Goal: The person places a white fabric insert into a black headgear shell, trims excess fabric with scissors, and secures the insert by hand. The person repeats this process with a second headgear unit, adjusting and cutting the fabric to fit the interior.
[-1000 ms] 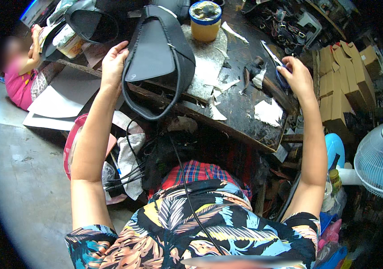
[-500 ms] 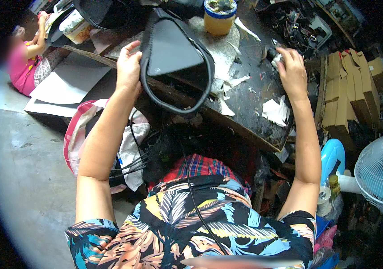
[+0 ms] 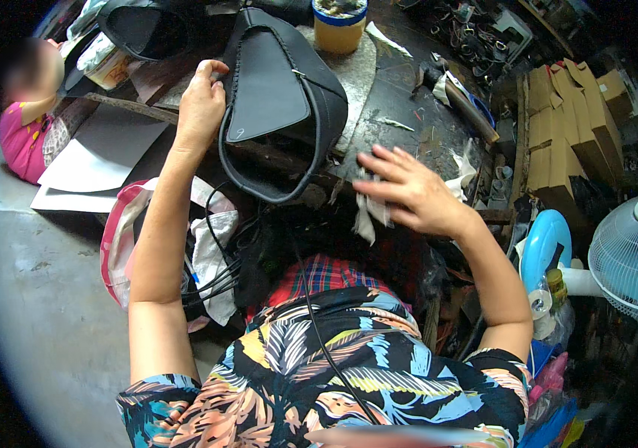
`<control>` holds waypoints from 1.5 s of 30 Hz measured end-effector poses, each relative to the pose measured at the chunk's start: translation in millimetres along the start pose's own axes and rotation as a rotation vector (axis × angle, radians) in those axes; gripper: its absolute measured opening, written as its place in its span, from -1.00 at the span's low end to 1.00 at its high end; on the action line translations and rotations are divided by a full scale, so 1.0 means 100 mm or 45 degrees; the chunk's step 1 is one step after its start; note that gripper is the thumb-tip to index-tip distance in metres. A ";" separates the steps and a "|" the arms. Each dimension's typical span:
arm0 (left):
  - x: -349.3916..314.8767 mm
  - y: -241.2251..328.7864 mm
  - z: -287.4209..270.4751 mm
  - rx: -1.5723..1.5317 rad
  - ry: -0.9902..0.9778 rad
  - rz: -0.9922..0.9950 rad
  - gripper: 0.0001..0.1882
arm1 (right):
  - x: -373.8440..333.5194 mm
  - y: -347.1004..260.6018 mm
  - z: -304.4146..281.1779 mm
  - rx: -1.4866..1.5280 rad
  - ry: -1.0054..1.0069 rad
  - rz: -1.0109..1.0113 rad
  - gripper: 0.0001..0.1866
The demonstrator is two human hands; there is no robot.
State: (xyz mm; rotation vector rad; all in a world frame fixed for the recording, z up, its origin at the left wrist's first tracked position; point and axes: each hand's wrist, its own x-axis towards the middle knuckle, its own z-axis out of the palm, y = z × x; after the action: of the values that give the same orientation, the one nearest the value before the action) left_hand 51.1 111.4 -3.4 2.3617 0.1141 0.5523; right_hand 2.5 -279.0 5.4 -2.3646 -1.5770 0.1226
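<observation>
My left hand point(image 3: 203, 104) is closed on the left edge of a black leather bag point(image 3: 332, 86), which has a stitched, triangular smooth panel and an open, piped mouth turned toward me. The bag juts past the front edge of the dark workbench point(image 3: 397, 97). To its right, my right hand point(image 3: 408, 190) is over the bench's front edge, fingers spread and slightly blurred. Whitish scraps point(image 3: 367, 216) hang or drop below these fingers, beyond the edge; none looks gripped.
A tub with a blue rim point(image 3: 340, 30) stands at the back of the bench. Right of it lies a tool with a brown handle point(image 3: 472, 112). Cardboard pieces point(image 3: 569, 127) and a fan point(image 3: 625, 254) are at right. At far left sits another person point(image 3: 24, 142) near white sheets point(image 3: 91, 164).
My right hand has swept left and toward me from the bench's right side, with pale scraps carried over the edge. The bag stays in my left hand, its mouth slightly turned.
</observation>
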 end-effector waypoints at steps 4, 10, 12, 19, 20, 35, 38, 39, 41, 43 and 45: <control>0.12 0.06 0.02 0.002 -0.010 0.189 -0.77 | -0.33 -0.19 -0.33 0.818 -0.005 0.164 -0.67; 0.37 -0.12 0.17 -0.154 -0.012 0.268 -0.82 | -0.49 -0.12 -0.19 -0.311 0.461 0.836 -0.47; 0.44 -0.20 0.25 -0.243 -0.018 0.189 -0.85 | -0.44 -0.14 -0.03 -0.270 0.376 0.852 -0.50; 0.44 -0.23 0.32 -0.035 -0.008 0.086 -0.85 | 0.40 0.54 -0.39 0.247 0.603 0.493 -0.68; 0.43 -0.21 0.32 -0.008 0.013 0.090 -0.85 | 0.60 0.79 -0.45 0.291 0.692 0.512 -0.67; 0.38 -0.06 0.28 0.059 -0.016 0.057 -0.83 | 1.07 0.92 -0.38 -0.694 -0.013 0.567 -0.91; 0.38 -0.04 0.28 0.096 -0.007 0.042 -0.83 | 0.83 0.30 -0.58 -0.436 0.111 0.361 -0.86; 0.38 -0.03 0.29 0.101 -0.005 0.030 -0.82 | 0.84 0.12 -0.63 -0.504 0.293 0.375 -0.78; 0.37 -0.03 0.29 0.107 -0.004 0.018 -0.82 | 0.91 -0.22 -0.70 -0.283 0.714 0.144 -0.72; 0.37 -0.04 0.30 0.104 0.014 0.020 -0.82 | 1.02 -0.53 -0.60 -0.117 0.709 -0.223 -0.51; 0.38 -0.06 0.31 0.029 0.040 0.045 -0.84 | 1.11 -0.86 -0.32 -0.088 0.468 -0.328 -0.35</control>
State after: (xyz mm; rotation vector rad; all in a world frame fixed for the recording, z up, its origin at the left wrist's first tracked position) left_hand 99.0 105.6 -14.0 2.3817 0.0937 0.6085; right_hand -22.1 -153.3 71.3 -2.0560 -1.6961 -0.4030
